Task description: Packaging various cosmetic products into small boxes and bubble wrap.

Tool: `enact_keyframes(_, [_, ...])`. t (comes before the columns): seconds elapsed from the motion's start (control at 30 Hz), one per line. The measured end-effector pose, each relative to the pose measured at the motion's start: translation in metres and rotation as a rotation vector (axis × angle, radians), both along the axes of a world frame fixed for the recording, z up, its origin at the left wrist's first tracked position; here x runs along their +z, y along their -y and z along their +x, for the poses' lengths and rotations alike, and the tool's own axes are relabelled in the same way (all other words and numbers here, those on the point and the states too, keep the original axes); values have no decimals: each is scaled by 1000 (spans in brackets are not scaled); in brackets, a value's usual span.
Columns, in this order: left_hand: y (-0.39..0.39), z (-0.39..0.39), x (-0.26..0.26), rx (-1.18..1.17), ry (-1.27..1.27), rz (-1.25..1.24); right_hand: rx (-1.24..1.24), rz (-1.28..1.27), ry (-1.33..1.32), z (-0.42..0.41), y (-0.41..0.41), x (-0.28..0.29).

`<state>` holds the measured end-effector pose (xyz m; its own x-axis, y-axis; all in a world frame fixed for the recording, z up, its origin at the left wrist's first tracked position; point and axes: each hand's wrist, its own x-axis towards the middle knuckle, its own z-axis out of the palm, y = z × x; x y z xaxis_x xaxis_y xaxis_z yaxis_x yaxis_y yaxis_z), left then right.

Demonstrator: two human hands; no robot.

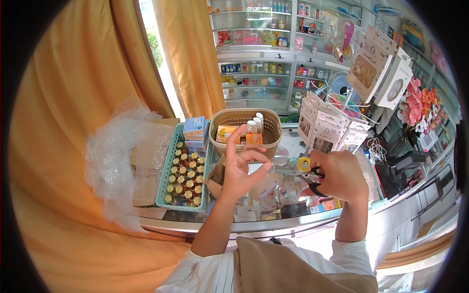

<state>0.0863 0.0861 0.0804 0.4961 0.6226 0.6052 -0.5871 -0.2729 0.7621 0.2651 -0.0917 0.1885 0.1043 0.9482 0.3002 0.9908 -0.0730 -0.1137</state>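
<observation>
My right hand (339, 174) grips a pair of black-handled scissors (311, 183), their metal blades parted and pointing left. Thumb and a fingertip of my left hand (242, 164) meet right at the blade tips. Whatever thin or clear thing may be pinched there is too small to tell. A round yellow label (304, 164) shows just behind the scissors; what it is stuck to is hard to make out. Below both hands lies the glass counter (263, 216), with packaged goods visible through it. An open cardboard box (214, 179) stands by my left wrist.
A teal basket (183, 207) holds several gold-capped bottles (188, 175) and blue boxes (194, 127). Behind my left hand is a tan basket (245, 113) with white bottles and orange boxes. Bubble wrap (117, 164) lies left; a rack of carded packs (324, 128) stands right.
</observation>
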Motion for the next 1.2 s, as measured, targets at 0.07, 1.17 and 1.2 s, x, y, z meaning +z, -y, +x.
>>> enact_keyframes(0.07, [-1, 0, -1, 4, 0, -6, -8, -11, 1, 0, 2, 3])
enact_keyframes(1.17, [-2, -2, -1, -2, -2, 16, -53, -115, 44, -17, -4, 8])
enact_keyframes(1.2, [-1, -2, 0, -4, -3, 6, -50, -96, 64, -15, -4, 6])
